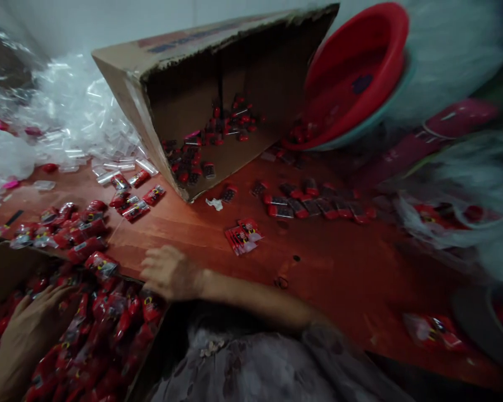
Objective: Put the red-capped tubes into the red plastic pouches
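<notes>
Red blur smears the right of the view, where the basin (pixel 360 67) leaning by the tipped carton (pixel 184 72) loses its edges. The low box (pixel 0 268) at lower left is cut off by the frame, and the print on the red packets (pixel 109 329) filling it cannot be read. The left hand (pixel 25 329) lies flat and open on those packets with its fingers spread, its wrist out of view. The right hand (pixel 170 273) reaches across from a grey sleeve (pixel 276 363), palm down, at the box's far rim on the table (pixel 327 262). Its fingers curl under, so I cannot tell whether it grips a packet.
</notes>
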The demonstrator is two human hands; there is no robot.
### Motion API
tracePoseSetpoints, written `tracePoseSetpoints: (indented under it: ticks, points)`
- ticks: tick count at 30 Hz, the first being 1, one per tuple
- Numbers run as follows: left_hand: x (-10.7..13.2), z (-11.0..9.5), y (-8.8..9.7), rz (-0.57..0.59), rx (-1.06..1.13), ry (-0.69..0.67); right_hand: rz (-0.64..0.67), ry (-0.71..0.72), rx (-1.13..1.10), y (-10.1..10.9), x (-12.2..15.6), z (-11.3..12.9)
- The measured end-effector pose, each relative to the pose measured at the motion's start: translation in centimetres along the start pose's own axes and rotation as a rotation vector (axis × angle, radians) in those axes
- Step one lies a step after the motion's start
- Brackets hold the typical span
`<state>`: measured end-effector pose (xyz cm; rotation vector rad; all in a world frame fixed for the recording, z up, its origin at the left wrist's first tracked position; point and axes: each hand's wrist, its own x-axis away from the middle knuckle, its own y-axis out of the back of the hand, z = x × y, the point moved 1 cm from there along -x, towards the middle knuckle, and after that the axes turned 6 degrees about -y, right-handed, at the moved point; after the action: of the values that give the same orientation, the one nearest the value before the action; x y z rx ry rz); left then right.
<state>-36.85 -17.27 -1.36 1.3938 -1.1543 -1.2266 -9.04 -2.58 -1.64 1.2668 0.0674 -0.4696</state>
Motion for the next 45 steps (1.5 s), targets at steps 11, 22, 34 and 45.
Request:
tracePoseSetpoints:
  ticks: [11, 22, 34, 45]
  points:
    - [-15.2, -18.6, -2.6, -0.17, 0.081, -0.456, 0.035, -0.726, 0.257, 6.7, 5.4, -15.3]
    - [-22.3, -24.8, -6.7, -0.038, 0.11, -0.491, -0.097, -0.824, 0.147, 7.6, 8.8, -13.9]
    - [-22.3, -25.4, -6.9, -0.062, 0.074, -0.496, 0.021, -0.695, 0.218, 7.6, 7.8, -19.7]
    - [-20.9, -28.6, -5.7, -0.091, 0.095, -0.472, -0.077, -0.807, 0.212, 10.0, 18.8, -17.9]
